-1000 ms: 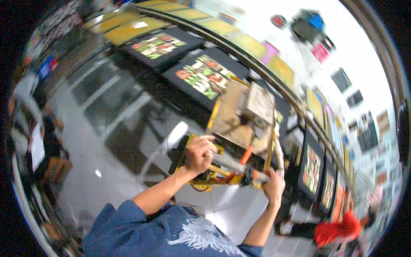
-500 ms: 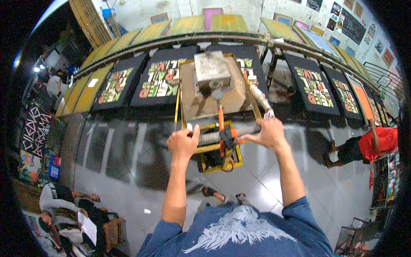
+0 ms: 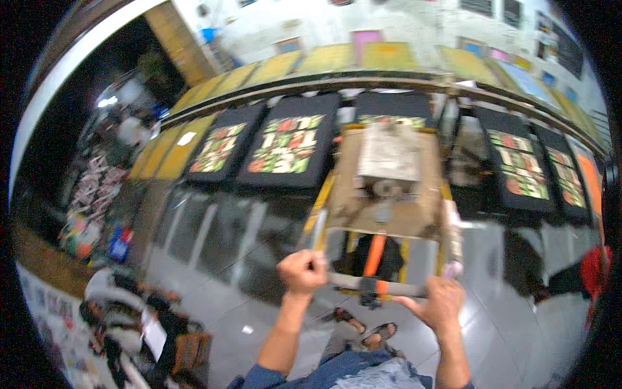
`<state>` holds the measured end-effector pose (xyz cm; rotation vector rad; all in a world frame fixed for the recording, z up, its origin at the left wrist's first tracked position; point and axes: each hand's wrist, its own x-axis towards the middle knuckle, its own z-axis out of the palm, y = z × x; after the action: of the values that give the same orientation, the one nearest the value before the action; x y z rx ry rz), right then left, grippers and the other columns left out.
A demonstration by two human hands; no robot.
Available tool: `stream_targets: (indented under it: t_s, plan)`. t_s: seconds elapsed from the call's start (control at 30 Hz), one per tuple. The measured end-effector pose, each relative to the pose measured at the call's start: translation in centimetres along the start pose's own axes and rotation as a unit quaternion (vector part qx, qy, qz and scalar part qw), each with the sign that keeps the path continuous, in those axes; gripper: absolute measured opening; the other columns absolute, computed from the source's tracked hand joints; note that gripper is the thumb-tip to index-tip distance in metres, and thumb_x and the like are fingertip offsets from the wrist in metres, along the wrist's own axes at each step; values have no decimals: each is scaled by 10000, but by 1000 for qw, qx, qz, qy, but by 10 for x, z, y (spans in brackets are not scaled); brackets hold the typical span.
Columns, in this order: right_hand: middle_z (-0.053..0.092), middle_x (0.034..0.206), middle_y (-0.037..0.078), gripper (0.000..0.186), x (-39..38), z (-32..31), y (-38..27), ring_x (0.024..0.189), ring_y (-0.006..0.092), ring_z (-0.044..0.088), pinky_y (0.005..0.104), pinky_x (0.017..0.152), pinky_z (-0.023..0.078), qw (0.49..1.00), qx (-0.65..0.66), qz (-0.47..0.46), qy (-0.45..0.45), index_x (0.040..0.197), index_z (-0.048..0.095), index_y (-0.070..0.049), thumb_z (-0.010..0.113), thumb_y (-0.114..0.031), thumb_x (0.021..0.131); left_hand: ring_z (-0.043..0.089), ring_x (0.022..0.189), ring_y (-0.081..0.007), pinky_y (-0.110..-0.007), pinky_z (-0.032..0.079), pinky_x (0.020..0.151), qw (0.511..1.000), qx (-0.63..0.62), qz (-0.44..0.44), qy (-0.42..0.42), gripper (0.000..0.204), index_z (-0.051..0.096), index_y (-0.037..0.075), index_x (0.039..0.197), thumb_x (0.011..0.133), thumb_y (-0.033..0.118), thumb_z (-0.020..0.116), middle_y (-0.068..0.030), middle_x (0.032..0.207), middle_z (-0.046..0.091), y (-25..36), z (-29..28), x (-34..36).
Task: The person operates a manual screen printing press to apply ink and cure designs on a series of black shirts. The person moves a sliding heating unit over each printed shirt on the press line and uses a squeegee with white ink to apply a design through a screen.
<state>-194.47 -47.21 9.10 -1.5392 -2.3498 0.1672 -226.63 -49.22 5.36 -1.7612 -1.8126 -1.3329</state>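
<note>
Both of my arms reach forward to a grey handle bar (image 3: 350, 281) on a yellow-framed stand. My left hand (image 3: 302, 271) is closed in a fist at the bar's left end. Wrapped over the right end is my right hand (image 3: 444, 303), its thumb lying along the bar. An orange strip (image 3: 375, 254) runs from a dark clamp-like part (image 3: 369, 292) on the bar up to the stand's top. That top is a wide brown panel (image 3: 346, 168) carrying a grey metal box (image 3: 390, 152). The panel covers part of a black printed T-shirt (image 3: 394, 104).
More black printed T-shirts (image 3: 288, 139) lie along the long table, left and right of the stand. Yellow screen frames (image 3: 389, 56) stand behind them. A person in red (image 3: 593, 272) is at the right; another person sits near a wooden seat (image 3: 191, 356) at lower left.
The stand has come back toward me and to the right along the table, uncovering more of the shirt on its left. Both hands stay at the bar. My view has shifted too.
</note>
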Motion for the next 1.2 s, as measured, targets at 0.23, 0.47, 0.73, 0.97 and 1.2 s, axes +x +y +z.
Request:
stream_targets:
  t_s: [0.23,0.47,0.73,0.97,1.2]
  plan:
    - [626,746,101,741,-13,14,9,730,336,627,463,672,464,991,-101,70,46,794,586,-78,814,-760,614,550,472,-303,-408,429,461,998,-55,31,-30,249,537,102,633,833,148,677,-90,569,543,-5,39,30]
    - [687,734,133,679,36,-11,35,687,357,692,476,621,532,983,-152,68,77,916,695,-93,859,-688,635,586,497,-346,-432,458,477,993,-118,8,-27,289,529,66,615,841,180,667,-142,573,551,7,85,93]
    - [673,709,123,641,53,16,55,659,341,686,452,589,535,976,-172,21,132,839,646,-110,845,-688,649,639,534,-354,-444,507,499,994,-103,5,-28,300,559,71,622,870,208,659,-155,600,608,-2,103,88]
    - [653,683,136,690,63,23,54,639,359,675,470,574,532,971,-203,49,119,759,616,-102,781,-766,668,640,527,-336,-448,506,491,994,-108,-4,-16,309,561,94,610,864,239,661,-126,580,614,-10,121,86]
    - [609,568,119,762,68,24,35,518,339,641,454,493,513,963,-203,51,171,633,575,-101,734,-847,641,701,662,-403,-504,575,649,964,-14,1,-265,561,738,96,661,932,568,606,-195,665,685,-22,105,108]
